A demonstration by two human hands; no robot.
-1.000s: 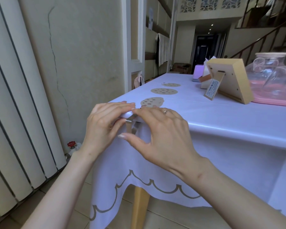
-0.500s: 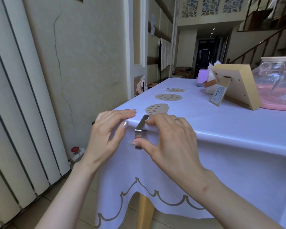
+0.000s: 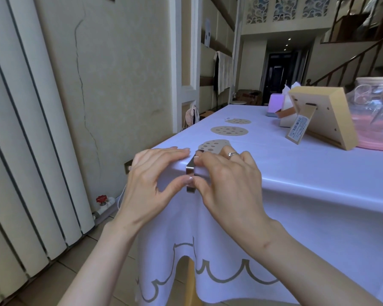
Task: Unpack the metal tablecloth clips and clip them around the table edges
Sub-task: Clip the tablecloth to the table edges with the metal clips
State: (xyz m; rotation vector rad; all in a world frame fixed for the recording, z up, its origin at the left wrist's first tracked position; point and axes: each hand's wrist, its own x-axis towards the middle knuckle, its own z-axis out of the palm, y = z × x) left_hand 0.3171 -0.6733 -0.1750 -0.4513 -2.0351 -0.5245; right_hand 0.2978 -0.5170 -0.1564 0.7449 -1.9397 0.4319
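A shiny metal tablecloth clip (image 3: 190,173) sits over the near left corner edge of the table, on the white tablecloth (image 3: 296,173). My right hand (image 3: 228,184) pinches the clip, fingers on its top arm and thumb at its lower part under the edge. To the clip's left, my left hand (image 3: 150,182) lays its straight fingers flat on the cloth. Its thumb tip touches the clip's front beside my right thumb. The clip's underside is hidden by the cloth and my thumbs.
A wooden photo frame (image 3: 332,111), a glass jar on a pink tray (image 3: 376,107), a tissue box (image 3: 285,115) and a purple lamp (image 3: 275,104) stand far right. Vertical blinds (image 3: 20,151) and a wall run close on the left. A wooden table leg (image 3: 191,290) shows below the cloth.
The clip has slid further onto the table edge and sits more squarely. My right hand's fingers moved over its top, and my left thumb came in against its front.
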